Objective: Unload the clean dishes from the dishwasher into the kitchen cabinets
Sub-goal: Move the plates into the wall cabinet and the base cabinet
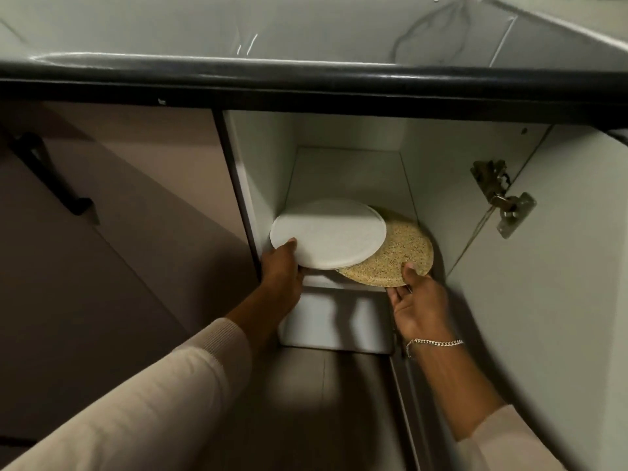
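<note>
Your left hand point(282, 266) is gripping the white plate point(328, 232), lying flat over the speckled plate point(396, 253) your right hand point(419, 304) is pinching, inside the cabinet point(435, 185).

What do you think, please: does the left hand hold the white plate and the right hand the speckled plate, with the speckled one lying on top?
Not quite: the head view shows the white plate lying on top, overlapping the speckled plate. The rest stands: the left hand holds the white plate and the right hand the speckled plate.
</note>
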